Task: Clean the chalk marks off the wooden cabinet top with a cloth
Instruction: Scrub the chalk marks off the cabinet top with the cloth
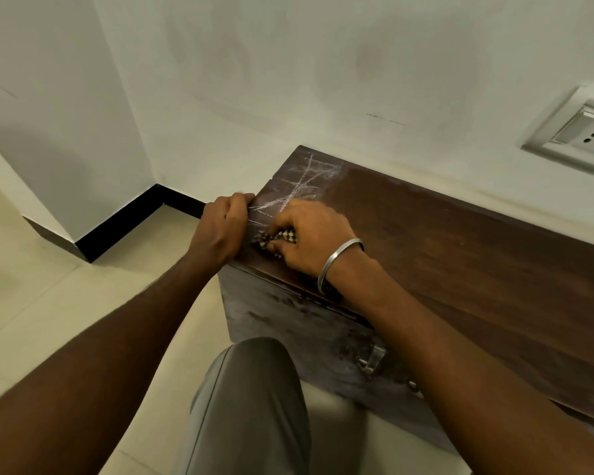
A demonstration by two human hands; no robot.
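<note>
The dark wooden cabinet top [460, 241] runs from the centre to the right edge of the view. White chalk marks [306, 180] cross its far left corner. My right hand [309, 234], with a metal bangle on the wrist, presses a crumpled black-and-white checked cloth [275, 240] onto the top just below the marks. My left hand [223, 224] is curled over the cabinet's left edge, gripping it beside the cloth. Most of the cloth is hidden under my right hand.
The cabinet's front face [306, 323] has a metal latch [372, 359]. A wall socket [576, 132] sits on the white wall at the right. My knee in grey trousers [251, 399] is close to the cabinet front. Pale floor tiles and a black skirting [124, 221] lie to the left.
</note>
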